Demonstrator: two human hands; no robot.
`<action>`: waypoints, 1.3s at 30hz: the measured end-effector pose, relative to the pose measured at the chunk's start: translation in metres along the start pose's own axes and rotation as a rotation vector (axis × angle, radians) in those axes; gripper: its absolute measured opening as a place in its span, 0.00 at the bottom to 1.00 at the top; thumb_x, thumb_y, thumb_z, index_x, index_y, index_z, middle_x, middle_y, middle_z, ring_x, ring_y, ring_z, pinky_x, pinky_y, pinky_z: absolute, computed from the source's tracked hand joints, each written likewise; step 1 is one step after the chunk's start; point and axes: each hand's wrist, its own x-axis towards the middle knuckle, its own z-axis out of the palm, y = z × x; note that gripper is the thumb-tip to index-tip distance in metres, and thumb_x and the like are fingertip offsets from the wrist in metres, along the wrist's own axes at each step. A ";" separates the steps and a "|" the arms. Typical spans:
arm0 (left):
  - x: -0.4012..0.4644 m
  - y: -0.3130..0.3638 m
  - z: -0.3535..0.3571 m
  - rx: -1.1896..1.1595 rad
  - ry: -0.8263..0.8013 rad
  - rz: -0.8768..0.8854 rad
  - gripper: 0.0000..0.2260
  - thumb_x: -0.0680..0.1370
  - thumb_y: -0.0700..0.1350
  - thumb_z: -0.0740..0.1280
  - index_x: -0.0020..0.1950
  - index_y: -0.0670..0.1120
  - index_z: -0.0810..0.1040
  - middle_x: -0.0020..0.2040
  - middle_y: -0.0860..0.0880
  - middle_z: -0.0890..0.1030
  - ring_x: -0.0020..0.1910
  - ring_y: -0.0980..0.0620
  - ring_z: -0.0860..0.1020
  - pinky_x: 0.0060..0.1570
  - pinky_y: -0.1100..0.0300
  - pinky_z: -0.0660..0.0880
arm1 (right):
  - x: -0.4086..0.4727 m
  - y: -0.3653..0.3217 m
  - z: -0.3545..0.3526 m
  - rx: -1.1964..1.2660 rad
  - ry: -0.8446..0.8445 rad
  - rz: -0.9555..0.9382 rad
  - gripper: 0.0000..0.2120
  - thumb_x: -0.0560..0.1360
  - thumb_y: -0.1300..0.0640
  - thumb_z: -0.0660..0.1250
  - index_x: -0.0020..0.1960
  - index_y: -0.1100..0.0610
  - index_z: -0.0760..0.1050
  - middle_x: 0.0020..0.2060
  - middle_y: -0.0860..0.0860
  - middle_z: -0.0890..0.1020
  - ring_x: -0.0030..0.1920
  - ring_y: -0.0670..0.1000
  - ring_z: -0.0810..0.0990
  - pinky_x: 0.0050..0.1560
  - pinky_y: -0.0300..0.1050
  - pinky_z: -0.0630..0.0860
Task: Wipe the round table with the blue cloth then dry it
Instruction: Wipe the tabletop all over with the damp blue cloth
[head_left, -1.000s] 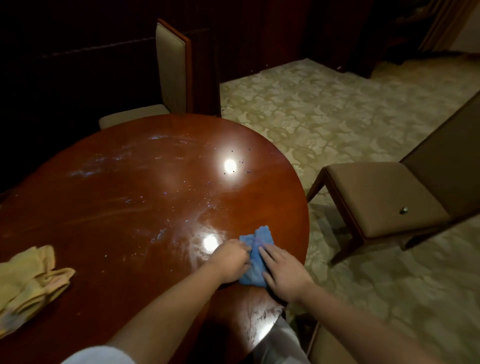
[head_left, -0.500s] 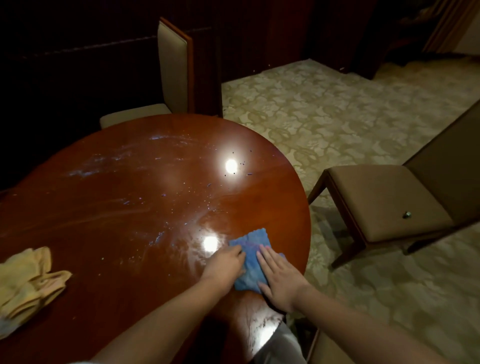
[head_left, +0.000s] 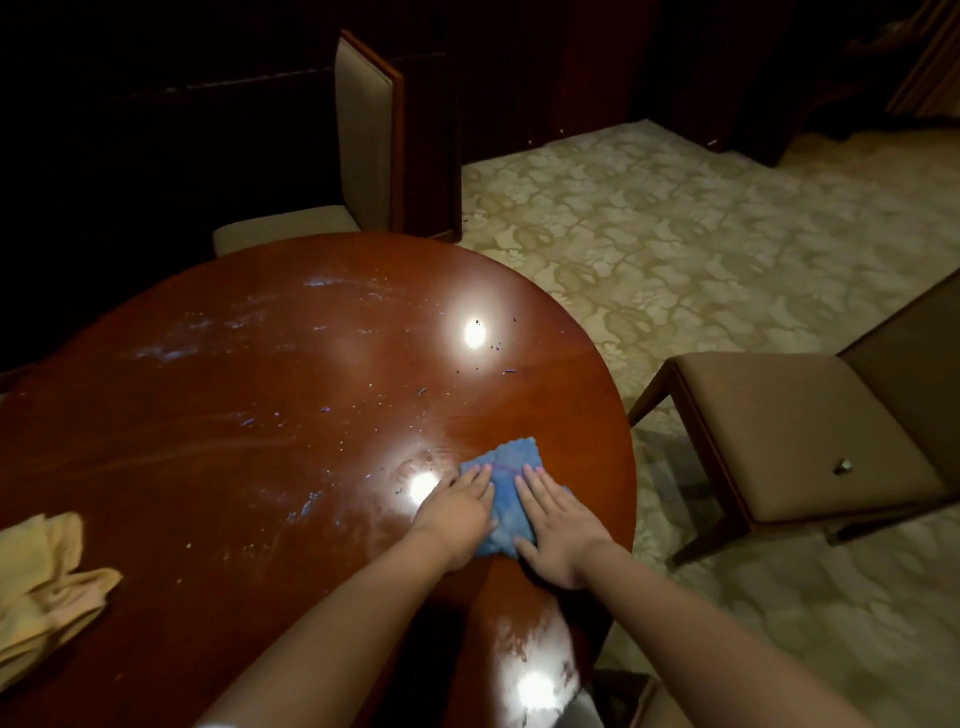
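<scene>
Seen from the head camera, the round table (head_left: 249, 467) filled the left and middle of the view, its dark red-brown top glossy and throwing back three bright spots of lamp light. Pale streaks and small bluish specks were scattered over the far and middle parts of the top.

The blue cloth (head_left: 506, 493) lay flat on the table near its right edge, close to the person, slightly rumpled at its far corner. Both hands rested on it side by side. The left hand (head_left: 460, 512) lay palm down over the cloth's left part, fingers straight and held together, tips pointing away from the person. The right hand (head_left: 558, 525) lay palm down over the cloth's right part, fingers straight and a little fanned. Neither hand curled round the cloth; both pressed on it with flat fingers, and a strip of blue showed between them. Bare forearms ran back from the hands to the near edge of the view.

A yellow cloth (head_left: 47, 582) sat crumpled on the table at the far left edge of the view, well apart from the hands.

Beyond the far side of the table stood a chair (head_left: 363, 135) with a pale padded back and seat, against a dark wall. To the right of the table stood a second chair (head_left: 800, 431) with a brown cushion, and a small dark object (head_left: 842, 467) lay on that cushion; what it was could not be told. A pale patterned carpet (head_left: 675, 234) covered the floor on the right.
</scene>
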 end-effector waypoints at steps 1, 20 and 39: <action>0.008 -0.001 -0.004 -0.019 -0.008 -0.002 0.26 0.84 0.52 0.50 0.78 0.41 0.49 0.79 0.46 0.46 0.77 0.50 0.46 0.74 0.50 0.46 | 0.005 0.007 -0.006 0.013 -0.015 0.014 0.37 0.79 0.40 0.44 0.77 0.60 0.34 0.76 0.55 0.36 0.76 0.52 0.35 0.74 0.47 0.39; 0.149 -0.014 -0.063 0.051 0.101 -0.124 0.29 0.82 0.52 0.51 0.77 0.38 0.48 0.78 0.42 0.49 0.77 0.47 0.48 0.73 0.47 0.42 | 0.135 0.113 -0.078 0.021 0.029 -0.049 0.47 0.65 0.36 0.36 0.77 0.60 0.37 0.77 0.56 0.38 0.76 0.53 0.36 0.74 0.46 0.37; 0.116 -0.048 -0.060 -0.214 0.208 -0.318 0.19 0.75 0.52 0.55 0.46 0.45 0.83 0.45 0.46 0.81 0.43 0.47 0.80 0.44 0.60 0.76 | 0.194 0.095 -0.120 -0.114 -0.029 -0.572 0.39 0.77 0.49 0.62 0.78 0.58 0.45 0.78 0.54 0.45 0.77 0.51 0.43 0.73 0.42 0.39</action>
